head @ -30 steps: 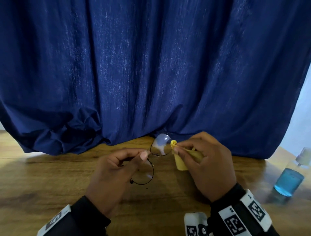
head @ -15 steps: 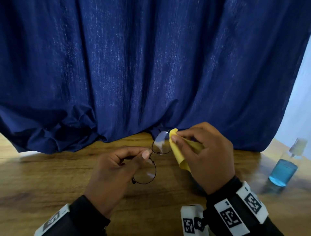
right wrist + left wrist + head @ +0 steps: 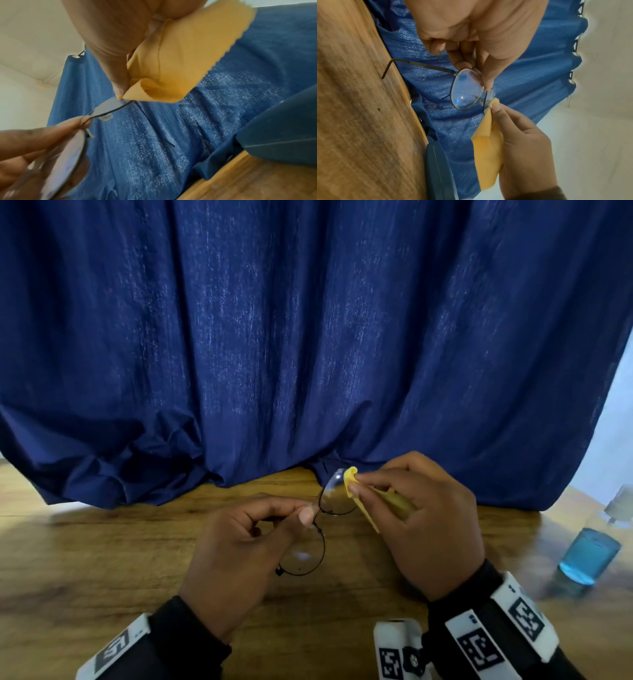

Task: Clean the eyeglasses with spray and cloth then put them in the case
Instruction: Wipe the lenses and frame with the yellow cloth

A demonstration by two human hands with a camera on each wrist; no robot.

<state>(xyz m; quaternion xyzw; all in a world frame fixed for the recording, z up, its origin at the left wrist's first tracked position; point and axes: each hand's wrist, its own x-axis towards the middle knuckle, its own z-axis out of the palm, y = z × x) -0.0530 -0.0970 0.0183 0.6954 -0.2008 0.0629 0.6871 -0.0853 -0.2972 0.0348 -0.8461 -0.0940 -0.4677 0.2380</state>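
Thin black round-rimmed eyeglasses (image 3: 337,496) (image 3: 467,89) (image 3: 111,106) hang above the wooden table. My left hand (image 3: 239,546) (image 3: 471,44) pinches them at the bridge, between thumb and forefinger. In my right hand (image 3: 421,518) (image 3: 116,40) is a folded yellow cloth (image 3: 351,479) (image 3: 488,148) (image 3: 171,60), pinched and pressed against the outer edge of the far lens. A dark blue eyeglass case (image 3: 438,171) (image 3: 281,128) lies on the table by the curtain; the head view does not show it. The spray bottle (image 3: 589,556) with blue liquid stands at the right.
A dark blue curtain (image 3: 308,337) hangs down onto the back of the wooden table (image 3: 102,559). A pale wall (image 3: 613,446) shows at the far right behind the bottle.
The right hand with the cloth has shifted along the far lens, from over its right side to its upper outer edge. The left hand keeps its pinch on the bridge.
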